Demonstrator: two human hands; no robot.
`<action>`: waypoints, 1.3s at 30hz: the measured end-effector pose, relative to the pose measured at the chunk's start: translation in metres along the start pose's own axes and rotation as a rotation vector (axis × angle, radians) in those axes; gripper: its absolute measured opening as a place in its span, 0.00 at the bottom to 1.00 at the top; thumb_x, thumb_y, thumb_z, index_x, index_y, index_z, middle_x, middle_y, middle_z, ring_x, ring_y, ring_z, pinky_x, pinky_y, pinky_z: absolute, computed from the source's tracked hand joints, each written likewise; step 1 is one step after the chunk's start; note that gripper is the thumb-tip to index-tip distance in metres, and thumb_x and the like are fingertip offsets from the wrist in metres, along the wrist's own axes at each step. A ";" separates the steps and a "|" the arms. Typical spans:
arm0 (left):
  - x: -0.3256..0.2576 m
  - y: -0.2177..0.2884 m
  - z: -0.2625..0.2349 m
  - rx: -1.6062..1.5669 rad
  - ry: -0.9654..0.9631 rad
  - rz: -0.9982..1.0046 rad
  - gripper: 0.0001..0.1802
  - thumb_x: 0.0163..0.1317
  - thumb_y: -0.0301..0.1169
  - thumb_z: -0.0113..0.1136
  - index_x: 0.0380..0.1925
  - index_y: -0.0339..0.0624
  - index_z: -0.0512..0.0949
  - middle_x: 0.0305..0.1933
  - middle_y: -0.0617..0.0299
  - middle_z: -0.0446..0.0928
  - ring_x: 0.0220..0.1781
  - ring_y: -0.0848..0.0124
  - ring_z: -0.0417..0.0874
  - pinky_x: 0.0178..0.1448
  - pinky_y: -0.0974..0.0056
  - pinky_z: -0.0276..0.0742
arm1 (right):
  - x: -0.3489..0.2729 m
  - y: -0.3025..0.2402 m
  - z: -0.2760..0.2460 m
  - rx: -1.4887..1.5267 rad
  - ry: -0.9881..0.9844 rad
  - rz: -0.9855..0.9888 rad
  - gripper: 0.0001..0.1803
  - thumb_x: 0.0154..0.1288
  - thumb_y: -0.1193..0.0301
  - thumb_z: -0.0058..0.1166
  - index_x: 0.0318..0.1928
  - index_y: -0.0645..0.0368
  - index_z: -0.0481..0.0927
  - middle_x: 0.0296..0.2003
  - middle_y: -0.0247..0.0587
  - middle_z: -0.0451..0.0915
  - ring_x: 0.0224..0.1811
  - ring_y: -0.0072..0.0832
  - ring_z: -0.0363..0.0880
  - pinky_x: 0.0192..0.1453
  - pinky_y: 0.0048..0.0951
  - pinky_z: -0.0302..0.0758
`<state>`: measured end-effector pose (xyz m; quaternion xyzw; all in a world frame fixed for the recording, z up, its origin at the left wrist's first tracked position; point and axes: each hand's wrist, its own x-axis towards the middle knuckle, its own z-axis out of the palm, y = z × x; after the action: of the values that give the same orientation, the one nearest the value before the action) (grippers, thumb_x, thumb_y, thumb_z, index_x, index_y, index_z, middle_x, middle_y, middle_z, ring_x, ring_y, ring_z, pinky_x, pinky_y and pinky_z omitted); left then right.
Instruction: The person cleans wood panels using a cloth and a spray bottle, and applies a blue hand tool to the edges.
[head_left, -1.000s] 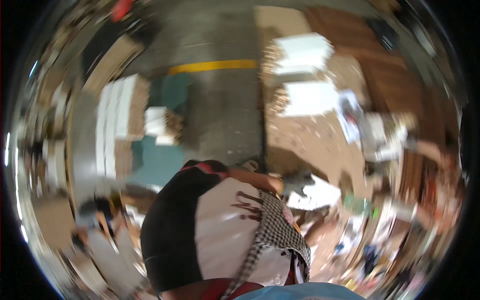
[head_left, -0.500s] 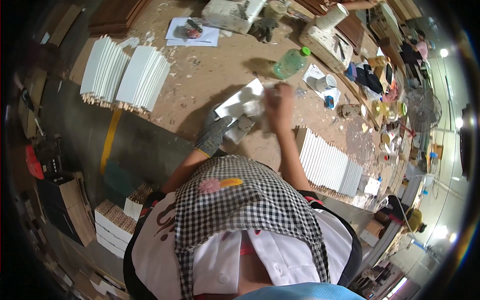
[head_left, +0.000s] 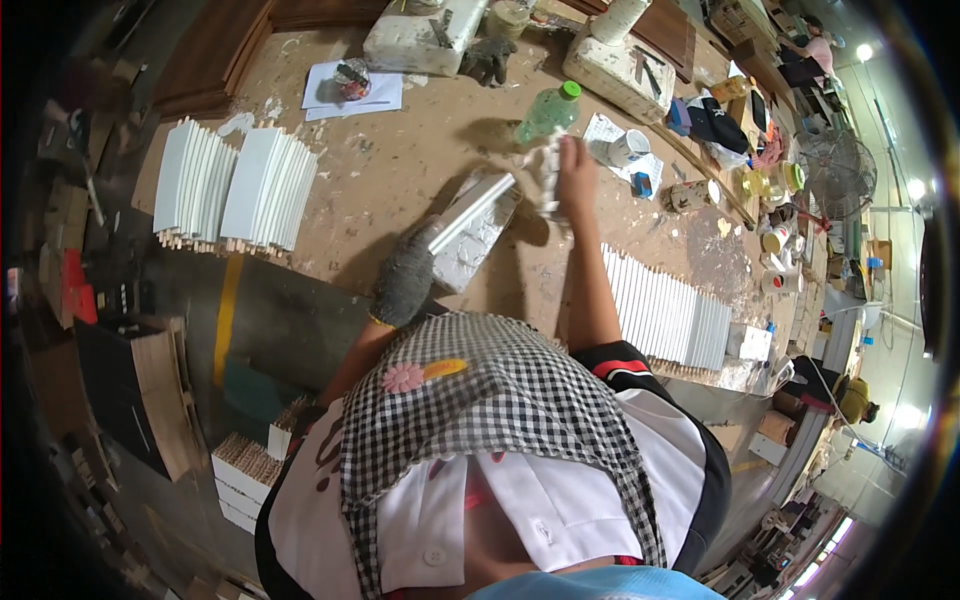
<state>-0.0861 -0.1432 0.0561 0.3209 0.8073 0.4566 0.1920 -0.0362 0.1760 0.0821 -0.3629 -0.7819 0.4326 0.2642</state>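
Moulding (head_left: 470, 228) — a short, pale, silvery strip with a ribbed profile — lies tilted on the dusty brown desk (head_left: 400, 160) in the head view, just in front of the person's checked apron. The left hand (head_left: 403, 283), in a grey knit glove, is closed on its near end and props it up; the bare right hand (head_left: 575, 175) is closed around a crumpled white rag (head_left: 545, 170) at the strip's far end, just beside a green plastic bottle (head_left: 547, 113). The strip looks light and stiff, likely wood with a fresh coat, so its edges and finish could mark easily — the ends or the plain back seem the safest places to hold. Rows of similar white strips (head_left: 235, 190) stand on edge to the left, and another row (head_left: 665, 315) to the right.
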 end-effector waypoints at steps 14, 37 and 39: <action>-0.004 -0.037 0.029 -0.304 0.004 -0.050 0.54 0.58 0.30 0.70 0.76 0.39 0.42 0.71 0.47 0.64 0.69 0.59 0.71 0.70 0.56 0.69 | -0.140 -0.021 0.071 -0.439 -0.404 -0.695 0.19 0.69 0.58 0.50 0.57 0.48 0.77 0.65 0.41 0.71 0.74 0.37 0.61 0.76 0.58 0.50; 0.058 0.030 0.019 -0.560 0.221 -0.405 0.21 0.65 0.34 0.65 0.51 0.31 0.74 0.45 0.56 0.78 0.46 0.70 0.77 0.50 0.63 0.77 | 0.085 0.227 -0.152 -0.888 0.254 0.049 0.19 0.57 0.66 0.65 0.50 0.56 0.85 0.37 0.57 0.83 0.39 0.53 0.81 0.46 0.46 0.78; 0.075 0.027 0.026 -0.529 0.131 -0.343 0.22 0.65 0.37 0.65 0.52 0.33 0.74 0.45 0.57 0.78 0.48 0.69 0.77 0.52 0.63 0.76 | 0.090 0.262 -0.176 -0.925 0.164 -0.039 0.20 0.57 0.68 0.64 0.52 0.53 0.85 0.40 0.56 0.83 0.41 0.51 0.82 0.45 0.45 0.77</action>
<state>-0.1153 -0.0645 0.0652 0.0892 0.7136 0.6312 0.2906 0.1274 0.4279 -0.0510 -0.4607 -0.8758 0.0037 0.1438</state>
